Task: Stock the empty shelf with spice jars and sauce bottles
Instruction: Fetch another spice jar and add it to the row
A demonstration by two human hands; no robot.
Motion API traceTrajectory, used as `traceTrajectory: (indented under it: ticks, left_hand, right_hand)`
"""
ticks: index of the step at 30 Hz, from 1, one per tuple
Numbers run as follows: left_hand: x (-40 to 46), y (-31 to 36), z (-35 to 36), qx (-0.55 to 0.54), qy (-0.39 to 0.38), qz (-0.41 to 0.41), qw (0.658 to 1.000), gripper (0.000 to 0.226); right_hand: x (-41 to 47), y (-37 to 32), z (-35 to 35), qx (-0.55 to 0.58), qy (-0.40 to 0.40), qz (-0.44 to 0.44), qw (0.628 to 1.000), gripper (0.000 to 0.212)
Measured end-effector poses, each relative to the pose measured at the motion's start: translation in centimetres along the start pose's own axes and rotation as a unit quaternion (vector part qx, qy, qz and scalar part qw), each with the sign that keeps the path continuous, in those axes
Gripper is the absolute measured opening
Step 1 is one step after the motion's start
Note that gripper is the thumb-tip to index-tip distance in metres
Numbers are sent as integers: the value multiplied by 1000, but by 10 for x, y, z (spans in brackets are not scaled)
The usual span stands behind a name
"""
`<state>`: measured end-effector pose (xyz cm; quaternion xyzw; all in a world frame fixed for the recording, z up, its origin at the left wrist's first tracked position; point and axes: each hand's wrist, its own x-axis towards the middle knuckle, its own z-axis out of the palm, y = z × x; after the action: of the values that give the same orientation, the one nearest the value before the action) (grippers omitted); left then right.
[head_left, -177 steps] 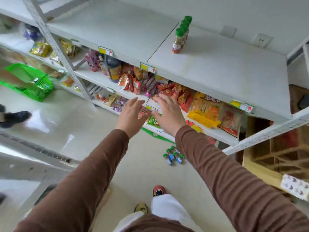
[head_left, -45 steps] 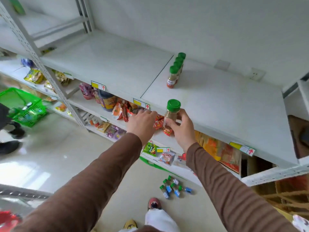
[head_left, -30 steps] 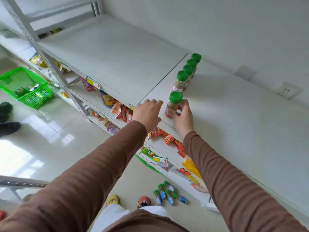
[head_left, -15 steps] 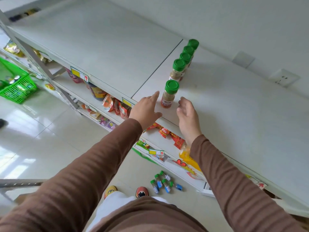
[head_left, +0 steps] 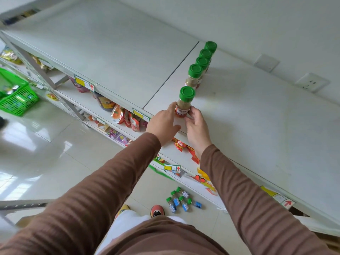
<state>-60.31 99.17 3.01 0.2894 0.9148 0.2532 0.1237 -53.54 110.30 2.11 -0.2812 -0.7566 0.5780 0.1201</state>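
where it stands upright, both hands touch the spice jar.

Front jar on shelf, between hands.

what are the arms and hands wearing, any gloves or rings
Both arms are in long brown sleeves of a finely ribbed knit that end at the wrists. The left hand and right hand are bare: no gloves, and no rings, watch or bracelet show from this angle.
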Motion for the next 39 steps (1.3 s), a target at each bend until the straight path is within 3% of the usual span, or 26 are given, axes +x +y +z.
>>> traceTrajectory:
  ticks: [18,27,39]
  left_hand:
    - [56,3,-17,-27,-21,-4,999,75]
    - [59,5,-19,-12,-46,-8,999,87]
    - [-39,-21,-36,30,19,8,999,81]
  right_hand:
    - [42,-13,8,-5,26,3,1000,45]
    - [43,-16,2,-17,5,18,1000,48]
    - [-36,-33,-1,-181,-53,-49,981,52]
